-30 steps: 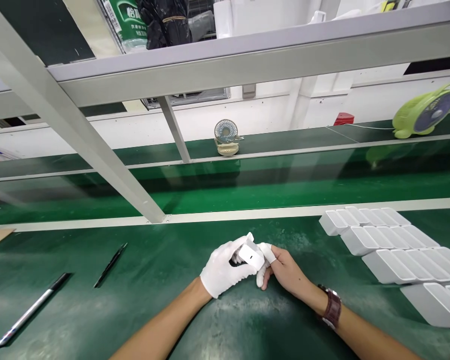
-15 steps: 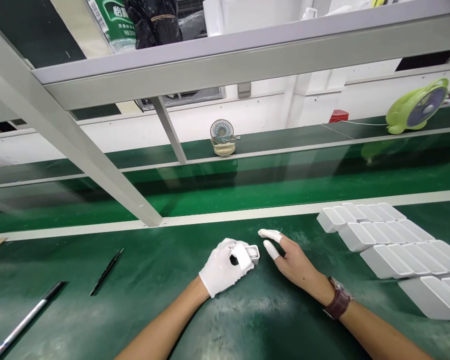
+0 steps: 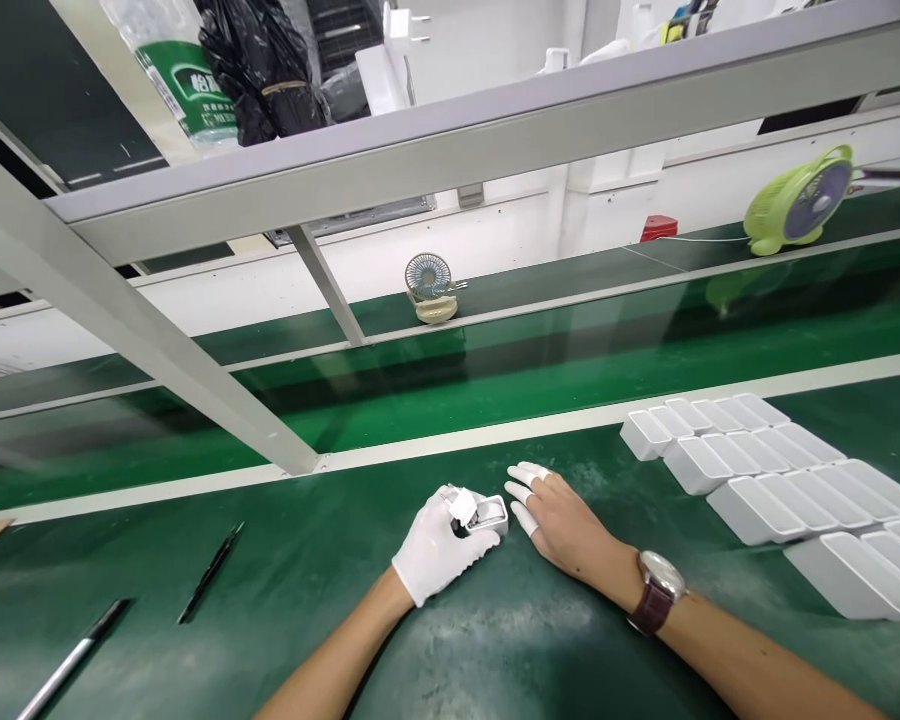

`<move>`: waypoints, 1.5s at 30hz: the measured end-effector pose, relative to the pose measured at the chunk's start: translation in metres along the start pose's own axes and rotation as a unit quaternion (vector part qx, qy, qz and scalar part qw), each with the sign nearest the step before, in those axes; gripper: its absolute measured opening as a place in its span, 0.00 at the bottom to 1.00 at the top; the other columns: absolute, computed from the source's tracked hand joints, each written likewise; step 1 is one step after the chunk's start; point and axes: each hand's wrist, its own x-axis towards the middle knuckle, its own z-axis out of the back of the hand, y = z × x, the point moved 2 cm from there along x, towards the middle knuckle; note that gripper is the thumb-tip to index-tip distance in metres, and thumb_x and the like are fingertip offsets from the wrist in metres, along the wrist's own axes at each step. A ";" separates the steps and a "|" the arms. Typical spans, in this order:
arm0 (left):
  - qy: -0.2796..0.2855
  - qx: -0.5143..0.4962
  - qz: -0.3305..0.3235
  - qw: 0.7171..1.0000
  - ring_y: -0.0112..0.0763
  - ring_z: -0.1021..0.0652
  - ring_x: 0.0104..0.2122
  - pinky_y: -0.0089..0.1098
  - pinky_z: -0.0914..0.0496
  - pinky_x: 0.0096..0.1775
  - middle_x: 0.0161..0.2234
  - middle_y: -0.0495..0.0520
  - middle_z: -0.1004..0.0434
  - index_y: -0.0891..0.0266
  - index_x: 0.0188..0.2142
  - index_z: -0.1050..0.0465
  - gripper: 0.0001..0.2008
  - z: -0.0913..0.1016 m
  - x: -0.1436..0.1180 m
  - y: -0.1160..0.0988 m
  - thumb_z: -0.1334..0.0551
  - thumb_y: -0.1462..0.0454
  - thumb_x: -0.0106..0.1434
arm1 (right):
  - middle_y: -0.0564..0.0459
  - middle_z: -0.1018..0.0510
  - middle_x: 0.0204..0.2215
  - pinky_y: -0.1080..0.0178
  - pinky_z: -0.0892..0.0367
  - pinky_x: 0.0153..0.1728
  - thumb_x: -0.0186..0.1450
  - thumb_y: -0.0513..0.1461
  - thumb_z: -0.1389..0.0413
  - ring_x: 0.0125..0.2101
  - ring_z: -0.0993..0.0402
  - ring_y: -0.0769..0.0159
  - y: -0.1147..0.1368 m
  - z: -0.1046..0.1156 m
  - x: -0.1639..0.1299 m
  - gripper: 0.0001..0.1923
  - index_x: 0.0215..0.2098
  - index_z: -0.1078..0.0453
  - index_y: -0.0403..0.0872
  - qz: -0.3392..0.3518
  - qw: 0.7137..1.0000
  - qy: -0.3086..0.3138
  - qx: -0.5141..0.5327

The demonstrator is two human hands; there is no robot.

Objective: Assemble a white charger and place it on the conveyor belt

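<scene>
My left hand [image 3: 433, 548], in a white glove, is closed around a small white plastic case [image 3: 493, 514]. The case's open end points toward my right hand, and a white flap-like part stands up beside the opening; its inner parts are too small to make out. Just right of the case is my right hand [image 3: 562, 515], open, with white finger cots on several fingertips. Its fingers are stretched out and apart from the case. A watch with a dark red strap [image 3: 652, 607] is on the right wrist.
Rows of white open boxes [image 3: 772, 505] stand at the right on the green table [image 3: 450, 660]. A black pen [image 3: 211, 572] and a silver-and-black marker-like stick [image 3: 75, 655] lie at left. Beyond are a slanted post [image 3: 157, 350], a small fan [image 3: 429, 285] and a green fan [image 3: 799, 205].
My right hand has turned, palm further down, showing more finger cots and the watch face. The case in my left hand has tilted, showing its opening more. The whole view has shifted slightly.
</scene>
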 end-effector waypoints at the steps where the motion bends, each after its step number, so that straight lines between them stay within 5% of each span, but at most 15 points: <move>1: 0.005 -0.016 0.005 1.000 0.39 0.22 0.41 0.39 0.29 0.47 0.39 0.52 0.20 0.58 0.38 0.21 0.10 -0.001 0.000 0.000 0.31 0.65 0.55 | 0.36 0.26 0.54 0.42 0.34 0.58 0.69 0.32 0.49 0.57 0.33 0.46 0.000 0.000 -0.001 0.15 0.53 0.29 0.38 0.002 1.000 -0.004 -0.001; 4: -0.003 -0.074 0.033 0.997 0.37 0.21 0.41 0.36 0.27 0.46 0.41 0.53 0.19 0.60 0.43 0.22 0.13 -0.001 0.000 0.005 0.32 0.62 0.58 | 0.37 0.27 0.53 0.42 0.35 0.58 0.69 0.31 0.50 0.58 0.34 0.46 0.001 -0.001 -0.002 0.15 0.52 0.29 0.39 0.008 1.000 -0.014 -0.008; 7: -0.070 -0.077 0.069 0.992 0.38 0.20 0.41 0.36 0.27 0.46 0.42 0.54 0.18 0.62 0.43 0.24 0.16 0.007 0.007 0.015 0.32 0.57 0.59 | 0.39 0.27 0.53 0.43 0.36 0.59 0.70 0.31 0.51 0.57 0.33 0.47 0.003 -0.001 -0.003 0.15 0.52 0.29 0.40 0.012 1.000 -0.015 -0.017; 11: -0.191 -0.036 0.117 0.974 0.42 0.20 0.43 0.37 0.28 0.49 0.42 0.56 0.18 0.63 0.41 0.23 0.17 0.038 0.035 0.035 0.31 0.55 0.58 | 0.39 0.25 0.52 0.44 0.34 0.58 0.70 0.32 0.51 0.55 0.31 0.48 0.005 -0.001 -0.002 0.15 0.52 0.29 0.39 0.008 0.999 -0.031 -0.022; 18: -0.310 0.003 0.177 0.934 0.40 0.20 0.45 0.44 0.30 0.53 0.43 0.58 0.19 0.65 0.44 0.23 0.11 0.094 0.093 0.081 0.34 0.63 0.63 | 0.39 0.24 0.51 0.44 0.33 0.56 0.70 0.32 0.51 0.54 0.30 0.47 0.004 -0.007 -0.003 0.15 0.50 0.27 0.39 0.014 0.998 -0.049 -0.025; 25: -0.352 0.006 0.168 0.921 0.37 0.20 0.48 0.39 0.27 0.51 0.51 0.64 0.23 0.68 0.54 0.31 0.19 0.092 0.084 0.101 0.37 0.64 0.66 | 0.38 0.24 0.50 0.44 0.34 0.56 0.70 0.32 0.52 0.54 0.31 0.47 0.006 -0.007 -0.002 0.15 0.49 0.27 0.40 0.006 0.998 -0.058 0.000; 30: -0.267 0.020 0.109 0.957 0.39 0.20 0.47 0.41 0.27 0.53 0.51 0.62 0.23 0.65 0.54 0.31 0.22 0.063 0.068 0.076 0.36 0.60 0.62 | 0.42 0.26 0.53 0.48 0.41 0.62 0.70 0.35 0.50 0.57 0.34 0.52 0.007 0.001 0.004 0.14 0.52 0.29 0.42 -0.019 0.999 -0.030 -0.014; 36: -0.114 0.040 0.005 0.993 0.40 0.18 0.41 0.43 0.24 0.49 0.41 0.55 0.18 0.61 0.44 0.22 0.13 -0.001 0.081 0.020 0.37 0.58 0.62 | 0.42 0.26 0.52 0.50 0.43 0.63 0.69 0.37 0.48 0.56 0.35 0.53 0.003 0.013 0.011 0.15 0.51 0.30 0.43 -0.028 0.999 0.003 -0.035; 41: -0.020 0.073 -0.130 0.989 0.38 0.23 0.51 0.40 0.29 0.56 0.49 0.52 0.22 0.55 0.41 0.19 0.09 -0.052 0.103 -0.055 0.36 0.63 0.62 | 0.42 0.23 0.46 0.50 0.38 0.57 0.67 0.38 0.47 0.50 0.30 0.52 0.000 0.004 0.014 0.11 0.45 0.26 0.42 -0.010 0.999 -0.002 -0.038; 45: 0.062 0.153 -0.244 0.956 0.41 0.24 0.54 0.42 0.29 0.57 0.57 0.56 0.27 0.56 0.46 0.21 0.12 -0.091 0.114 -0.111 0.38 0.63 0.65 | 0.47 0.21 0.41 0.53 0.31 0.49 0.69 0.36 0.46 0.41 0.25 0.59 -0.002 -0.018 0.009 0.09 0.45 0.26 0.43 -0.017 0.998 -0.026 -0.062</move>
